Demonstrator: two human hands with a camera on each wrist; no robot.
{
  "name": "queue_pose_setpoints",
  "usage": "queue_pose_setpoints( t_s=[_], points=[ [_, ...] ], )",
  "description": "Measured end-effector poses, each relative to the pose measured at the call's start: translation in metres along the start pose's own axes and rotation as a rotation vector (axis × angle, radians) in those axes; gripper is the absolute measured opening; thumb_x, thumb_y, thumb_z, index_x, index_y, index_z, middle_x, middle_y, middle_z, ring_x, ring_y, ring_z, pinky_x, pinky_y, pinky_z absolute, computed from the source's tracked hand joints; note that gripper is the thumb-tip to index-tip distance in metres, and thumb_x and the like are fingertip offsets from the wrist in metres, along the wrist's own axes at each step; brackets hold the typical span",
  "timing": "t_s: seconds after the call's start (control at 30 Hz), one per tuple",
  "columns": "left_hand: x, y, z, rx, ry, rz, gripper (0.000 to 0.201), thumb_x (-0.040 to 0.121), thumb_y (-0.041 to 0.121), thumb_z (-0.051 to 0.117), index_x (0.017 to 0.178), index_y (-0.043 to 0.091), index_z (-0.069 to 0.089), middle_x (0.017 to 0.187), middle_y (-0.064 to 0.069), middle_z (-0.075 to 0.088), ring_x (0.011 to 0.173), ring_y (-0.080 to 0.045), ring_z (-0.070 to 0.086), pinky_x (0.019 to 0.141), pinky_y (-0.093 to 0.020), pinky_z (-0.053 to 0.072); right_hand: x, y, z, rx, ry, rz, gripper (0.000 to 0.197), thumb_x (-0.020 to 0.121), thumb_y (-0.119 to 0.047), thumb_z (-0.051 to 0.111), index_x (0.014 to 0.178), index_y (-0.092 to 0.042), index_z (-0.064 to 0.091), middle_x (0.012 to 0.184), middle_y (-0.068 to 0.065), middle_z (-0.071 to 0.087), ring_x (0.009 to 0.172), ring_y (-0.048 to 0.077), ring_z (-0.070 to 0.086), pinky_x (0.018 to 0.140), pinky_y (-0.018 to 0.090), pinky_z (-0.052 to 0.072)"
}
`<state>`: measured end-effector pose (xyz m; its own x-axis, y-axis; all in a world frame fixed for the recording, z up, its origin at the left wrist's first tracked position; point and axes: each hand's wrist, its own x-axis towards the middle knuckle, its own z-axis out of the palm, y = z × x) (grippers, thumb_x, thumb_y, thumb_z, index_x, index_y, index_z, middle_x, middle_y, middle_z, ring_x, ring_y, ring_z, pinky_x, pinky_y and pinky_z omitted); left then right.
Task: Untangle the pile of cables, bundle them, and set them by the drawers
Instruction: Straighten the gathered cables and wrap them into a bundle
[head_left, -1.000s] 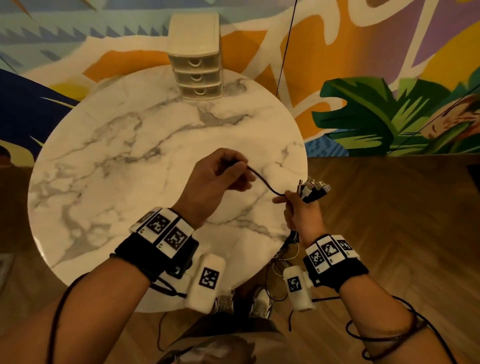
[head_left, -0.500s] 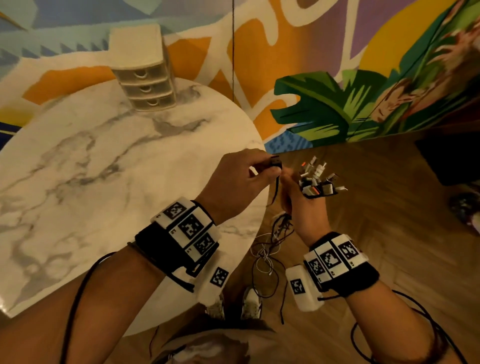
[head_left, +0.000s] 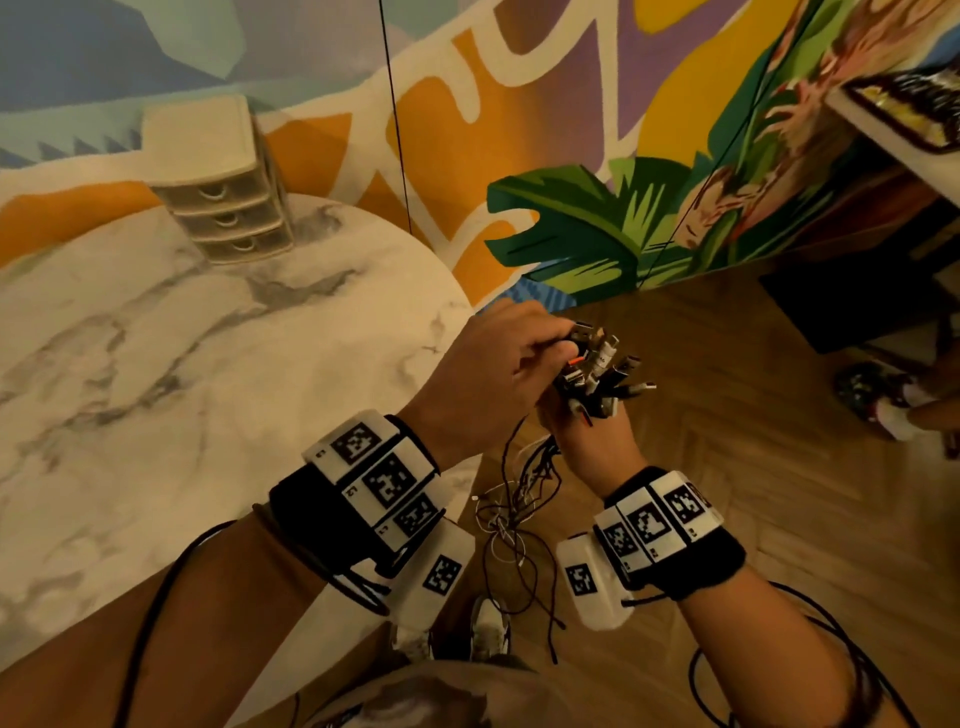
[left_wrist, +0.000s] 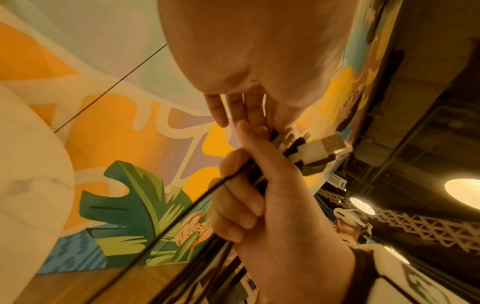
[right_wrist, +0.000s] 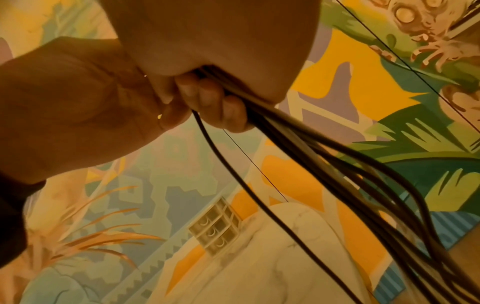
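Clearly the left hand (head_left: 498, 374) pinches one black plug against the cluster of USB plugs (head_left: 602, 371). Just right of it, the right hand (head_left: 587, 436) fists round the gathered cables (right_wrist: 298, 144), whose tails dangle below toward the floor. The drawers (head_left: 223, 208) stand well beyond the left hand. A slack fist could spill plugs; snarled tails may catch. The left fingertips are hidden.

Left hand (head_left: 498, 374) hides plug ends (partly); cables (right_wrist: 363, 174) cut off by edge.
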<state>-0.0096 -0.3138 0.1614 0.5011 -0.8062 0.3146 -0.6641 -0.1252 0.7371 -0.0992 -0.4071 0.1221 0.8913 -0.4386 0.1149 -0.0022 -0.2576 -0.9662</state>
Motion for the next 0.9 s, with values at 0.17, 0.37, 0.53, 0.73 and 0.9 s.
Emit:
queue_pose_setpoints(
  t_s=[0.17, 0.37, 0.53, 0.73, 0.9],
  points=[
    [-0.006, -0.015, -0.001, -0.066, -0.057, -0.050, 0.032, 0.087, 0.020, 0.050, 0.116, 0.016, 0.061, 0.108, -0.002, 0.055, 0.101, -0.011, 0.046, 0.087, -0.020, 0.037, -0.004, -0.006, -0.004, -0.078, 0.040, -0.003, 0.037, 0.097, -0.004, 0.047, 0.062, -0.015, 0.053, 0.061, -0.008, 0.051, 0.054, -0.004, 0.051, 0.053, 0.006, 0.037],
    [-0.013, -0.019, 0.016, -0.386, -0.297, -0.273, 0.045, 0.075, 0.016, 0.069, 0.114, 0.031, 0.051, 0.104, 0.021, 0.053, 0.095, 0.008, 0.051, 0.085, -0.022, 0.043, 0.012, -0.037, -0.012, -0.070, 0.062, -0.052, 0.024, 0.095, -0.016, 0.054, 0.075, -0.028, 0.048, 0.069, -0.011, 0.051, 0.062, -0.006, 0.055, 0.057, 0.008, 0.040],
    [0.010, 0.007, 0.025, -0.626, -0.281, -0.277, 0.028, 0.076, 0.010, 0.052, 0.102, 0.020, 0.053, 0.100, -0.005, 0.055, 0.081, 0.003, 0.057, 0.079, -0.017, 0.049, 0.026, -0.052, -0.019, -0.124, -0.143, -0.029, 0.030, 0.092, -0.021, 0.059, 0.067, -0.032, 0.047, 0.059, -0.014, 0.052, 0.058, 0.000, 0.049, 0.060, 0.015, 0.041],
    [0.020, 0.019, 0.031, -0.793, -0.165, -0.406, 0.023, 0.084, -0.003, 0.051, 0.076, 0.018, 0.053, 0.055, 0.008, 0.053, 0.043, -0.002, 0.052, 0.044, -0.017, 0.045, 0.019, -0.035, -0.035, 0.276, -0.168, 0.059, 0.025, 0.080, -0.022, 0.066, 0.102, -0.011, 0.061, 0.102, 0.009, 0.065, 0.089, 0.014, 0.064, 0.074, 0.024, 0.051],
    [0.028, 0.013, 0.022, -0.949, -0.239, -0.487, 0.054, 0.091, 0.005, 0.044, 0.041, 0.021, 0.030, 0.034, 0.005, 0.026, 0.029, -0.013, 0.019, 0.038, -0.021, 0.019, -0.005, 0.018, -0.011, 0.170, -0.312, 0.203, 0.024, 0.073, -0.025, 0.075, 0.091, -0.013, 0.065, 0.089, 0.011, 0.067, 0.081, 0.023, 0.063, 0.076, 0.038, 0.052]
  ],
)
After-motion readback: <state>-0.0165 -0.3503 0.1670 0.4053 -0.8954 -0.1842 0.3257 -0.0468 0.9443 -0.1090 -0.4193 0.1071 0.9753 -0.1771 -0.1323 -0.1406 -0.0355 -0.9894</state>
